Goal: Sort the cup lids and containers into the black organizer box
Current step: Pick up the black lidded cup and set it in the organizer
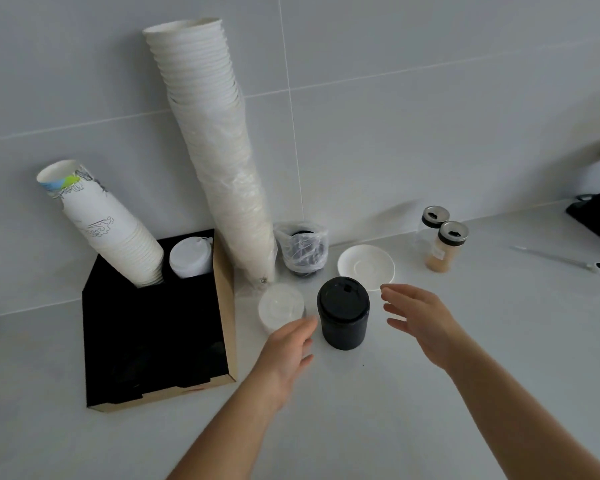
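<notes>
Both hands spread, empty, palms turned inward on either side of the black lid stack (343, 313), which stands upright on the desk (430, 427). Left hand (286, 355) sits low at its left, fingers near but not touching. Right hand (421, 322) is a little apart on the other side. Posture reads as a two-handed approach: a tall loose stack likely wants support from both sides so it does not shear when lifted.

Clear lid stack (281, 308) rests just left of the black one, partly behind the left fingertips, close to the black organizer box (222, 323).

Box status: rear compartments hold a leaning stack of printed paper cups (111, 226) and white lids (191, 256). Front compartments look dark; contents cannot be told.

Tall sleeve of white cups (219, 150) leans against the wall beside the box, probably too tall for it. A bagged bundle of dark lids (302, 252) and a white saucer (366, 263) stand behind.
</notes>
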The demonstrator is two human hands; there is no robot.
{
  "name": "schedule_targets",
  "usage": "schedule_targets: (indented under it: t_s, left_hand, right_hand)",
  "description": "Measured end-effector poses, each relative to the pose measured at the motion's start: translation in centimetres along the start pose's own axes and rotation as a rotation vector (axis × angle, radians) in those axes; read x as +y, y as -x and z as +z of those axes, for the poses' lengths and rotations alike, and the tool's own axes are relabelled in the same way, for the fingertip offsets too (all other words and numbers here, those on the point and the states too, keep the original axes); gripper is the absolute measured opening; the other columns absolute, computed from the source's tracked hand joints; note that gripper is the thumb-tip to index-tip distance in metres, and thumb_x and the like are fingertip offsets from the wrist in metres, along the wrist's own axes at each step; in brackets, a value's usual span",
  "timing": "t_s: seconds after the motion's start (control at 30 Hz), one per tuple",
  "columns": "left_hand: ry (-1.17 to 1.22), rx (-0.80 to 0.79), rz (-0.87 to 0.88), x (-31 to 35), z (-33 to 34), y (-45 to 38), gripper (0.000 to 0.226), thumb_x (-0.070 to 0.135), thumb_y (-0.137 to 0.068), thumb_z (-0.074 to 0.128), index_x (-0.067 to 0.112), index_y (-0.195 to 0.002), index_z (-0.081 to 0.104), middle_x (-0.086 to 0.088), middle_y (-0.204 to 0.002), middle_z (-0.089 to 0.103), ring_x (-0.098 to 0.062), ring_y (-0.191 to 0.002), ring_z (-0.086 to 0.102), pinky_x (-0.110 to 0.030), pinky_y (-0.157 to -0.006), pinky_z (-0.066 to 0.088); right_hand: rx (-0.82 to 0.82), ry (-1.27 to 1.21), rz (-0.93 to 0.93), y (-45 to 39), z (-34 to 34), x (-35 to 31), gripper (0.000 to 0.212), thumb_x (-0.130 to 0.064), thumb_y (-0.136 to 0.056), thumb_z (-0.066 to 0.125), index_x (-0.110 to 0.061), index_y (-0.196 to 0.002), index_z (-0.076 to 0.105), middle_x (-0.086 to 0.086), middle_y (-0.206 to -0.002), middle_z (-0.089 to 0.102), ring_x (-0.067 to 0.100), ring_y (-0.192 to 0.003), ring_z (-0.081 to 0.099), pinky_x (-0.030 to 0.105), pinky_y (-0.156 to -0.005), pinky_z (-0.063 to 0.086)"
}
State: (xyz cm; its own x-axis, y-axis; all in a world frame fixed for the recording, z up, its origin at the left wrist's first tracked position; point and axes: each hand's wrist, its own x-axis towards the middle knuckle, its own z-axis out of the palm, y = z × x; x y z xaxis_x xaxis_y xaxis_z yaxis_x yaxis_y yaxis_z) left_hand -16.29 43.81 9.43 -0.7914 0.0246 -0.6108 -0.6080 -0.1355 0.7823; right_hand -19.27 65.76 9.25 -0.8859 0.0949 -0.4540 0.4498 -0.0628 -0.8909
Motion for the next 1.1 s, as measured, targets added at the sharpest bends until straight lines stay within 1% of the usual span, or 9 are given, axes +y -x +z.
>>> schedule_targets:
  t_s: [0.1,0.17,0.23,0.37,0.5,0.57,0.73,0.87,1.1]
  left_hand:
    - [-0.031,-0.006,-0.042,0.4,1.6,-1.6,0.063,0.043,-0.088,0.062,0.017,-0.141,0.043,0.004,-0.141,0.047,-0.015,-0.134,0.043,-0.036,-0.107,0.040]
    - [-0.027,-0.003,-0.058,0.6,2.5,-2.6,0.049,0.045,-0.088,0.062,0.024,-0.130,0.050,0.009,-0.130,0.049,-0.014,-0.133,0.042,-0.038,-0.111,0.037]
    - [-0.011,-0.007,-0.075,0.9,3.1,-3.3,0.028,0.043,-0.089,0.060,0.028,-0.112,0.056,0.016,-0.116,0.055,-0.011,-0.121,0.048,-0.036,-0.108,0.037]
    - [0.033,-0.032,-0.080,0.9,4.0,-4.5,0.012,0.031,-0.095,0.054,0.028,-0.105,0.060,0.016,-0.100,0.065,0.003,-0.093,0.058,-0.022,-0.085,0.044]
    - [0.044,-0.027,-0.087,0.7,4.2,-5.5,0.013,0.028,-0.095,0.055,0.027,-0.106,0.061,0.015,-0.099,0.068,0.007,-0.085,0.061,-0.014,-0.065,0.044]
    - [0.044,-0.049,-0.100,0.6,4.1,-5.9,0.012,0.030,-0.094,0.056,0.029,-0.104,0.061,0.016,-0.102,0.067,0.006,-0.090,0.060,-0.016,-0.071,0.044]
    - [-0.002,-0.080,-0.166,-0.4,3.5,-7.0,0.006,0.041,-0.090,0.056,0.040,-0.097,0.057,0.018,-0.109,0.060,-0.011,-0.112,0.049,-0.040,-0.111,0.030]
    - [-0.009,-0.096,-0.216,-1.1,3.4,-7.4,0.018,0.052,-0.085,0.059,0.044,-0.100,0.054,0.009,-0.125,0.052,-0.015,-0.122,0.042,-0.041,-0.114,0.027]
    - [0.004,-0.105,-0.224,-1.6,3.4,-7.7,0.034,0.057,-0.071,0.062,0.042,-0.101,0.055,0.007,-0.125,0.052,-0.016,-0.132,0.039,-0.037,-0.115,0.027]
  right_hand:
    - [-0.047,0.081,0.005,-1.7,0.7,0.1,0.035,-0.027,-0.089,0.069,-0.021,-0.123,0.065,-0.001,-0.122,0.067,0.016,-0.114,0.060,0.042,-0.106,0.047]
    - [-0.073,0.144,0.017,-2.9,1.2,0.2,0.046,-0.031,-0.086,0.072,-0.023,-0.131,0.062,-0.003,-0.125,0.065,0.018,-0.118,0.059,0.043,-0.108,0.044]
    - [-0.101,0.186,0.032,-3.7,1.7,0.3,0.055,-0.034,-0.083,0.074,-0.026,-0.136,0.059,-0.004,-0.130,0.061,0.019,-0.123,0.056,0.042,-0.109,0.043]
    - [-0.144,0.247,0.065,-4.7,2.1,0.6,0.056,-0.037,-0.081,0.075,-0.030,-0.135,0.059,-0.005,-0.133,0.060,0.017,-0.124,0.055,0.037,-0.102,0.044]
    - [-0.171,0.189,0.092,-5.4,1.9,0.9,0.021,-0.031,-0.085,0.072,-0.038,-0.105,0.069,-0.014,-0.109,0.071,0.007,-0.108,0.062,0.031,-0.088,0.047]
    - [-0.176,0.155,0.102,-5.7,1.9,1.1,0.016,-0.029,-0.087,0.070,-0.040,-0.097,0.069,-0.017,-0.103,0.072,0.003,-0.101,0.061,0.032,-0.086,0.050]
    - [-0.173,0.124,0.158,-6.1,2.1,1.8,0.024,-0.035,-0.086,0.069,-0.040,-0.109,0.068,-0.014,-0.116,0.070,0.009,-0.113,0.059,0.047,-0.100,0.046]
    - [-0.184,0.114,0.179,-6.1,2.2,2.1,0.028,-0.038,-0.085,0.068,-0.043,-0.113,0.067,-0.013,-0.121,0.069,0.012,-0.118,0.057,0.051,-0.102,0.044]
    - [-0.188,0.108,0.249,-6.1,2.6,3.0,0.032,-0.050,-0.085,0.063,-0.045,-0.117,0.063,-0.010,-0.127,0.064,0.018,-0.123,0.053,0.057,-0.104,0.041]
